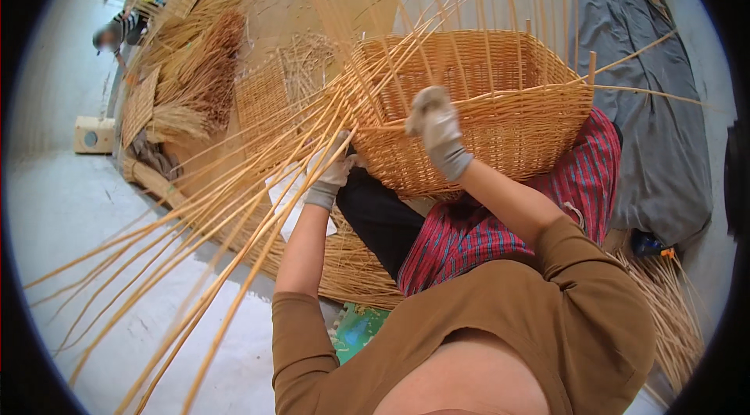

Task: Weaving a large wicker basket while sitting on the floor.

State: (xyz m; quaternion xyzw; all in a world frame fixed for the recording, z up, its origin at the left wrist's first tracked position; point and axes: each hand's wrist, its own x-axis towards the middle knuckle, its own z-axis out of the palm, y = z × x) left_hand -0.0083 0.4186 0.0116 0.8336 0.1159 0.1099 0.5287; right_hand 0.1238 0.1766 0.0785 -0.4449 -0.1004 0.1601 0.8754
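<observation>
Half-woven wicker basket (500, 114) tilted on lap, resting against red striped cloth (547, 204). Long loose willow rods (234, 204) fan from basket's left side toward lower left over pale floor (70, 212). Right hand (436, 128), gloved, fingers closed on rod at basket wall. Left hand (334, 169), gloved, curled around rods just beside basket's lower left edge; grip partly hidden. Reed bundles (195, 79) and flat woven panels (262, 99) stacked beyond, upper left. Grey cloth (664, 142) at right.
</observation>
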